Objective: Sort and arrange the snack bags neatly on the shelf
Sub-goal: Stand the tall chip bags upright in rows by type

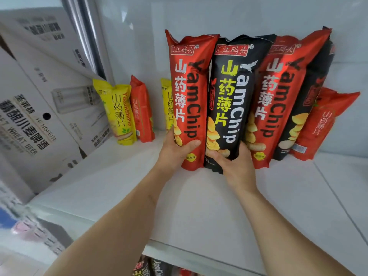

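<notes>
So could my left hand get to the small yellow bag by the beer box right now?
Probably yes: the shelf between looks bare, but the left hand must first let go of the tall red bag to reach the yellow bag.

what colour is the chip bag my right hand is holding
Black, with yellow and white lettering, seen in the head view.

"YamChip" on bags, "WHEAT BEER" on carton

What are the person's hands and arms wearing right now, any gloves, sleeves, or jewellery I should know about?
Nothing is worn on what shows. The left hand and right hand are bare, with no gloves, rings or wristbands visible. Both forearms are bare right to the bottom edge of the frame; no sleeve, watch or marking shows. The fingernails look short and unpainted.
</notes>
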